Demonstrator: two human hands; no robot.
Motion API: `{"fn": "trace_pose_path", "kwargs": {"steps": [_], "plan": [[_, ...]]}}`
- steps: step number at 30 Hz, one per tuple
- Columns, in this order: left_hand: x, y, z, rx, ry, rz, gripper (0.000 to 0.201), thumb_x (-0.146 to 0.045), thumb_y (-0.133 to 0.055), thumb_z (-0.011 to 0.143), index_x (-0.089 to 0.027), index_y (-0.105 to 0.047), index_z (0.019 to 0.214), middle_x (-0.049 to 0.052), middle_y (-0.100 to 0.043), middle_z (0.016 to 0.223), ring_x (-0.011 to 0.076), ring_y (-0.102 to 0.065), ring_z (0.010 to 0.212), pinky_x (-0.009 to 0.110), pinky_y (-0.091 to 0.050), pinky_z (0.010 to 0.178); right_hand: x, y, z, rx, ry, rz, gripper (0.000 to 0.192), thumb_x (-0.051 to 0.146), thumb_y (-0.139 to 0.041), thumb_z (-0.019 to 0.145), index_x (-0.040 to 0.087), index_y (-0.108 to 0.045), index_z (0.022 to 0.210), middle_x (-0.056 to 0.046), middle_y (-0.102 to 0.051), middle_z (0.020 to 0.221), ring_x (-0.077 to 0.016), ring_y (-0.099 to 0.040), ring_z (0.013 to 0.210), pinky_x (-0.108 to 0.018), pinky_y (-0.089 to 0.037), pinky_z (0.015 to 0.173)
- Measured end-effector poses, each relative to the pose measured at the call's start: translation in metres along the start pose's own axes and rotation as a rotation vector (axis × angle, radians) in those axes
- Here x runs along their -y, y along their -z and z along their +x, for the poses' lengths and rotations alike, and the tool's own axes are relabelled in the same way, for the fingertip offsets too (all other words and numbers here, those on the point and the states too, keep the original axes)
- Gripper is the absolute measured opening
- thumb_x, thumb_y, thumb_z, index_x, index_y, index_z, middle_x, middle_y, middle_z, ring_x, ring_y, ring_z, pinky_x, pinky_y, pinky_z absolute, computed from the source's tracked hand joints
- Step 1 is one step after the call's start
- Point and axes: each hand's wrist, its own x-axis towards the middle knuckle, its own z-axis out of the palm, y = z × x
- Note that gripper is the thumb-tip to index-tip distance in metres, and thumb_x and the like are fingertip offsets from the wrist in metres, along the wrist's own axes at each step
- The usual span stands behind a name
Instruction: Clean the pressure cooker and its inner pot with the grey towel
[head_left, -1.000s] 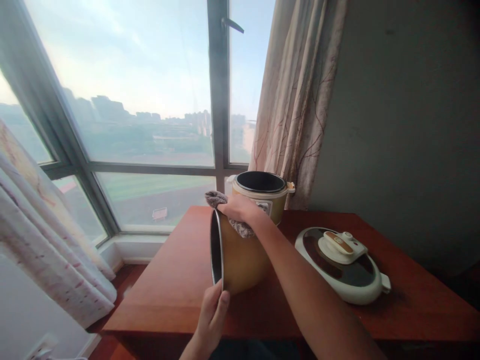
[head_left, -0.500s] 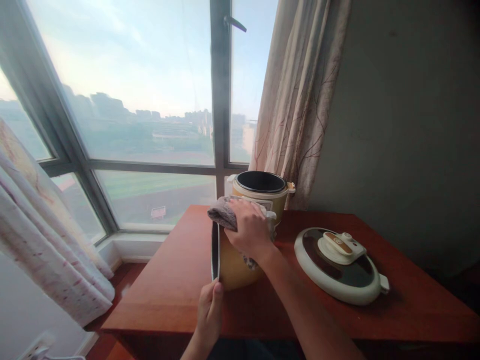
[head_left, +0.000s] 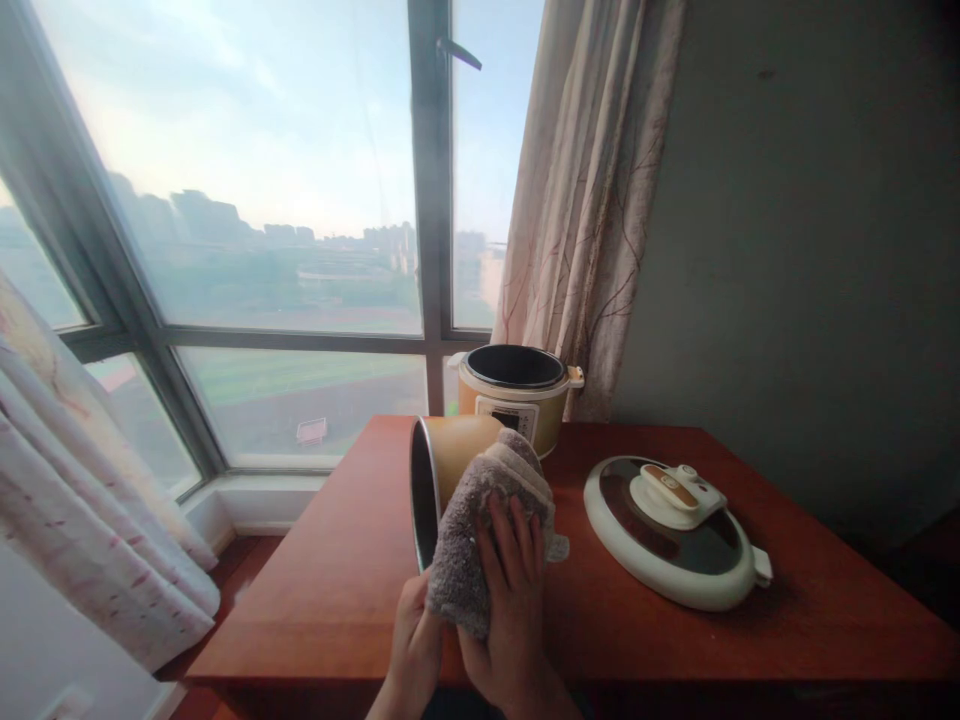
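A golden inner pot (head_left: 450, 440) with a dark inside lies tilted on its side, its mouth facing left. My left hand (head_left: 415, 635) grips its rim at the near lower edge, closed around it. A thick grey-brown towel (head_left: 469, 540) drapes over the pot's near side. My right hand (head_left: 510, 590) presses the towel against the pot, its fingers laid over the fabric with the thumb lower left. The towel hides much of the pot's wall and base. Behind stands the cooker body (head_left: 551, 415), with a dark opening on top and a control panel in front.
A round lid (head_left: 600, 500) with a cream rim and handle lies at the right of the reddish-brown table (head_left: 300, 600). Beyond the table are a window (head_left: 300, 250) and a patterned curtain (head_left: 577, 220). Another curtain (head_left: 90, 500) hangs at the left.
My right hand and the towel have moved from the pot's upper side down its near side towards me. My left hand keeps hold of the rim. The view has shifted slightly.
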Motion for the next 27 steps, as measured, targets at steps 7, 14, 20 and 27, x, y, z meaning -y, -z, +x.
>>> {"fn": "trace_pose_path", "kwargs": {"steps": [7, 14, 20, 27], "plan": [[-0.029, -0.005, 0.009, -0.015, 0.275, -0.195, 0.061, -0.076, -0.067, 0.071, -0.015, -0.062, 0.065, 0.002, -0.061, 0.06, 0.0147, -0.052, 0.057, 0.025, -0.046, 0.053, 0.002, -0.027, -0.051, -0.049, -0.044, 0.012, 0.084, 0.032, -0.052, 0.081, 0.017, -0.025, 0.159, -0.016, -0.031, 0.163, -0.0437, -0.022, 0.15, -0.071, -0.036, 0.108], [-0.02, 0.001, 0.002, -0.131, 0.319, -0.151, 0.069, -0.078, -0.068, 0.067, -0.015, -0.077, 0.093, 0.012, -0.077, 0.099, 0.0293, -0.068, 0.098, 0.036, -0.058, 0.085, 0.007, 0.0, -0.013, -0.053, -0.042, 0.044, 0.079, 0.029, -0.049, 0.082, 0.017, -0.028, 0.157, -0.015, -0.031, 0.163, -0.0426, -0.023, 0.15, -0.072, -0.024, 0.114], [-0.027, -0.001, 0.0, 0.025, 0.23, -0.217, 0.067, -0.074, -0.065, 0.076, -0.014, -0.077, 0.105, 0.013, -0.075, 0.112, 0.0326, -0.063, 0.117, 0.042, -0.05, 0.104, 0.012, 0.039, 0.083, 0.115, -0.08, 0.032, 0.064, 0.03, -0.057, 0.081, 0.019, -0.051, 0.143, -0.009, -0.041, 0.158, -0.0314, -0.03, 0.149, -0.054, -0.016, 0.123], [-0.021, 0.0, 0.004, 0.069, 0.177, -0.171, 0.064, -0.071, -0.061, 0.081, -0.015, -0.077, 0.109, 0.014, -0.075, 0.116, 0.0349, -0.063, 0.119, 0.045, -0.048, 0.106, 0.014, 0.038, 0.17, 0.418, -0.206, 0.03, 0.041, 0.041, -0.053, 0.089, 0.02, -0.067, 0.121, -0.011, -0.067, 0.128, -0.0295, -0.054, 0.125, -0.045, -0.031, 0.113]]}}
